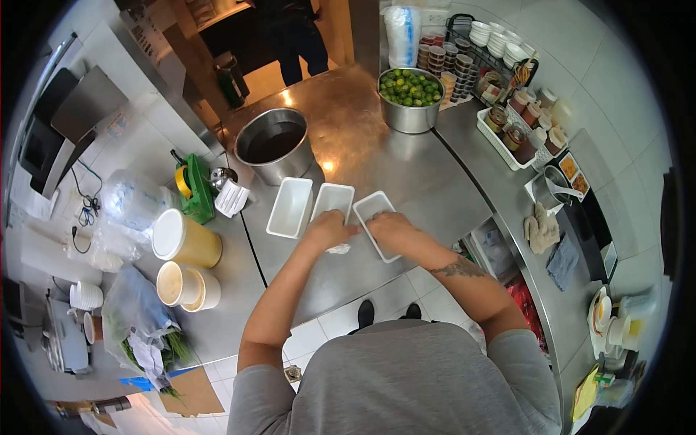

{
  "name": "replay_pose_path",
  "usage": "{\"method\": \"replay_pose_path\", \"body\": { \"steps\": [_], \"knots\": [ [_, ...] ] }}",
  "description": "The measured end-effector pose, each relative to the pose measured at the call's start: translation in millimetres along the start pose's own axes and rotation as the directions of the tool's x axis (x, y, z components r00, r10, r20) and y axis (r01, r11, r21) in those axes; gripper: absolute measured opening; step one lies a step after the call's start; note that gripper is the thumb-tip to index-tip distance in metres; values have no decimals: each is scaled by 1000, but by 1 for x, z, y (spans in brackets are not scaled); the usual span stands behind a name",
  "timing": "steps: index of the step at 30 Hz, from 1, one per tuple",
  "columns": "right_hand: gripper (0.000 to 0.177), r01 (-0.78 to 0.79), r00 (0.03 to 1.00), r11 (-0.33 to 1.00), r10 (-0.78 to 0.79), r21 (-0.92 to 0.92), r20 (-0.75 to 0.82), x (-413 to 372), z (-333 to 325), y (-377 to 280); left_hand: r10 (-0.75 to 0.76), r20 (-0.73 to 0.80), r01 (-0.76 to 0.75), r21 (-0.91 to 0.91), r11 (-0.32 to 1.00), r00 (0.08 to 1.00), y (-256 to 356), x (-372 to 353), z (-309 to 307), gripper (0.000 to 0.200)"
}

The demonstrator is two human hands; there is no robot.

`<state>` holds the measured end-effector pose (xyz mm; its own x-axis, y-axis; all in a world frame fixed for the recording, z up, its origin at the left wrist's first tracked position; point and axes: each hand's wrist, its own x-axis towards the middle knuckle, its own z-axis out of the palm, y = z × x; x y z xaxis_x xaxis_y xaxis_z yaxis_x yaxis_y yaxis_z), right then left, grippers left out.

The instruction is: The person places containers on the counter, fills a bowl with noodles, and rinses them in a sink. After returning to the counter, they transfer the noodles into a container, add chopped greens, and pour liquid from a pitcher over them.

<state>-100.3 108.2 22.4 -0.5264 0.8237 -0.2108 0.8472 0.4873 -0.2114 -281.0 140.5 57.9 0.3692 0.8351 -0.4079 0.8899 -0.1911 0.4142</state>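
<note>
Three white rectangular containers stand side by side on the steel counter: a left container, a middle container and a tilted right container. My left hand is curled over the near half of the middle one; its fingertips are mostly hidden. Below that hand shows a crumpled white piece, perhaps paper or cloth. Inside or over the right container, my right hand is bent with its fingers closed. Whatever the fingers of either hand hold is hidden from above.
A steel pot of dark liquid stands behind the containers, and a pot of green limes farther right. Lidded tubs and a green tape dispenser are left. A white basket of bottles sits right. Another person stands beyond the counter.
</note>
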Motion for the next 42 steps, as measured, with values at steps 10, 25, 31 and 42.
{"method": "replay_pose_path", "body": {
  "steps": [10,25,31,42],
  "knots": [
    [27,-73,974,982,108,176,-200,0,-11,-10,195,-672,-380,-138,915,714,15,-31,6,10],
    [21,542,574,-420,818,728,45,-200,-26,99,561,-411,-677,-228,700,718,219,-51,78,41],
    [20,295,-248,359,924,886,-292,-435,-8,261,564,-366,-631,-88,771,741,196,-40,88,33],
    [73,-802,-536,-355,782,480,-318,-677,45,459,499,-414,-510,92,855,761,195,-63,84,19]
  ]
}}
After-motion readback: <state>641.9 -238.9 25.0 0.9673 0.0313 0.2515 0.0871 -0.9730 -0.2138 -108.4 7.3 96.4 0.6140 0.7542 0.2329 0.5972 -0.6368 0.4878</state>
